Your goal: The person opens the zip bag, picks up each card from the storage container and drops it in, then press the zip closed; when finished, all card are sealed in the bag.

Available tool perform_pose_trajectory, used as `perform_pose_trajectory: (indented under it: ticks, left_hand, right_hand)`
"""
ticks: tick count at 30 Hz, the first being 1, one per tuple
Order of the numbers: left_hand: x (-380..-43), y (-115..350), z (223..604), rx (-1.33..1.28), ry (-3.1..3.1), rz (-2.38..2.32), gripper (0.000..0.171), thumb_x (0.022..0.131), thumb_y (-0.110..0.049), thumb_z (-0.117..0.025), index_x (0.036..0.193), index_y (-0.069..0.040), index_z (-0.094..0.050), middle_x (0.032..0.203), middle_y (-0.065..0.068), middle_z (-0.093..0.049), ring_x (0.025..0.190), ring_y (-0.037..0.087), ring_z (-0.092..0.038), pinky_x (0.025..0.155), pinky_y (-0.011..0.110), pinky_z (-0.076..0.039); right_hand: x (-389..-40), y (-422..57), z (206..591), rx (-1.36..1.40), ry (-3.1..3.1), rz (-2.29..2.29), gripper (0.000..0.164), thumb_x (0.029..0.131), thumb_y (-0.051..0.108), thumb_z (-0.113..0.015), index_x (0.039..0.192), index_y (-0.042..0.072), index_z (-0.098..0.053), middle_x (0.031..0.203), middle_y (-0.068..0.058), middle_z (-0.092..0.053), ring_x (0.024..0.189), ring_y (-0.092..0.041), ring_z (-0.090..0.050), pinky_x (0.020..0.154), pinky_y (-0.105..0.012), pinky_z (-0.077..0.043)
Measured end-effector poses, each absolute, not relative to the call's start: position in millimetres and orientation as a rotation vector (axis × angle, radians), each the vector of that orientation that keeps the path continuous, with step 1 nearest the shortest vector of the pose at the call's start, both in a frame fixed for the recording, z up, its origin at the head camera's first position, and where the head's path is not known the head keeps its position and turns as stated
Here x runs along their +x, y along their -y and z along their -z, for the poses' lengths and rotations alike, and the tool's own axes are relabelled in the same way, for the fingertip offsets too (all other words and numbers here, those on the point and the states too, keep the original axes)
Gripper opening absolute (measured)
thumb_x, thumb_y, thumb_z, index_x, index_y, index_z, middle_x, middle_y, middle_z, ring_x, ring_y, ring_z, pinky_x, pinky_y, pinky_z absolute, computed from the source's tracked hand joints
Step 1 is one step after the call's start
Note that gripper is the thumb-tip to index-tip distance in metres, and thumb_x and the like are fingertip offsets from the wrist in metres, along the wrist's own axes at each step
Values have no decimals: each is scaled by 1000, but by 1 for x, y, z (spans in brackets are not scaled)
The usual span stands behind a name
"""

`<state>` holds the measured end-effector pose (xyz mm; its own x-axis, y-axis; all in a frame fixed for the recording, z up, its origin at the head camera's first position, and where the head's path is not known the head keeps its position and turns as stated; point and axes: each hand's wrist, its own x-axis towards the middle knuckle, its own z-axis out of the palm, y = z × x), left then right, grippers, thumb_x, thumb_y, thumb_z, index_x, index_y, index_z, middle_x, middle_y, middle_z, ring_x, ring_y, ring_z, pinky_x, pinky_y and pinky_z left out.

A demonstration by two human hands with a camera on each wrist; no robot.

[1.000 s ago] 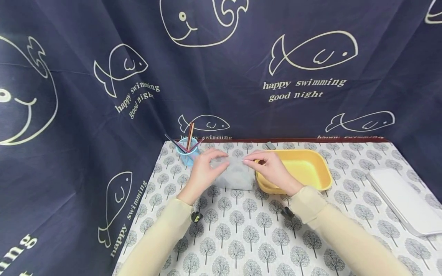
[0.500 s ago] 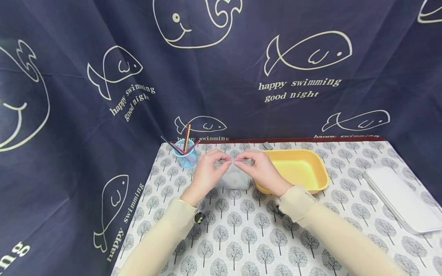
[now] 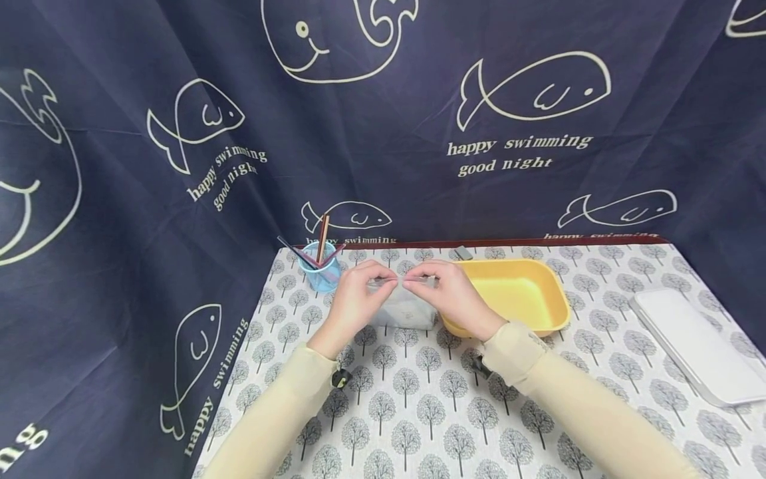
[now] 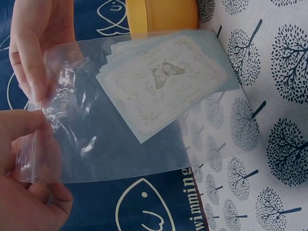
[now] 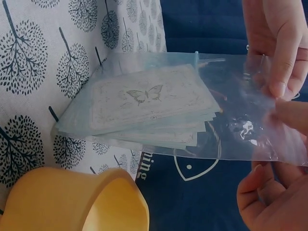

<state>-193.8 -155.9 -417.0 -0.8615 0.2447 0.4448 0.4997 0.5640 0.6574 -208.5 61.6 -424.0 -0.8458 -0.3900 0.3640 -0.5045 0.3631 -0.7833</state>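
Observation:
A clear zip bag (image 3: 407, 310) hangs upright between both hands, its lower edge at the tablecloth. Inside lie several pale blue-white cards (image 4: 163, 82), fanned unevenly, the front one printed with a butterfly. My left hand (image 3: 357, 297) pinches the bag's top edge between thumb and fingers. Close beside it, my right hand (image 3: 453, 293) pinches the same edge, thumb and fingertips on the zip strip. Fingertips of the two hands nearly meet at the middle of the strip. In the right wrist view, the cards (image 5: 149, 98) sit in the lower part of the bag.
A yellow plastic basin (image 3: 520, 296) stands right behind the right hand. A blue cup (image 3: 322, 274) with pencils is at the back left. A white flat box (image 3: 700, 346) lies at the right, and a small grey block (image 3: 463, 253) near the back edge.
My right hand has moved left along the bag's top edge, bringing its fingertips close to the left hand's. During the last half second both hands stay nearly still. The bag remains held.

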Motion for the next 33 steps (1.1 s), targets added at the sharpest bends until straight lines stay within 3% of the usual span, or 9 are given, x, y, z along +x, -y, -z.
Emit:
perform_pose_trajectory:
  ticks: [8, 15, 26, 33]
  left_hand:
    - [-191, 153, 414, -627, 2529, 1107, 5, 94, -8, -75, 98, -10, -77, 98, -3, -73, 95, 14, -69, 91, 32, -54]
    - [-188, 150, 417, -694, 2509, 938, 8, 91, -3, -71, 93, -10, -72, 96, 1, -69, 94, 18, -67, 89, 32, -55]
    - [-187, 161, 422, -619, 2476, 1030, 8, 93, -11, -79, 101, -9, -78, 99, -3, -74, 94, 15, -69, 89, 33, -55]
    - [-182, 172, 422, -653, 2432, 1062, 6, 94, -12, -79, 99, -11, -78, 97, -4, -74, 93, 11, -69, 89, 32, -55]
  right_hand:
    - [-209, -57, 426, 836, 2474, -1473, 7, 95, 13, -78, 102, 14, -78, 103, 4, -74, 100, -15, -67, 93, -40, -53]
    - [-207, -53, 430, 864, 2481, -1408, 3, 98, 17, -75, 101, 16, -76, 100, 9, -71, 100, -12, -65, 94, -40, -51]
    - [-202, -66, 429, 794, 2489, -1429, 14, 96, 22, -78, 109, 15, -78, 107, 7, -74, 103, -15, -67, 97, -43, -52]
    - [-202, -80, 431, 805, 2456, -1434, 6, 95, 19, -79, 100, 15, -80, 95, 10, -74, 90, -12, -67, 87, -45, -55]
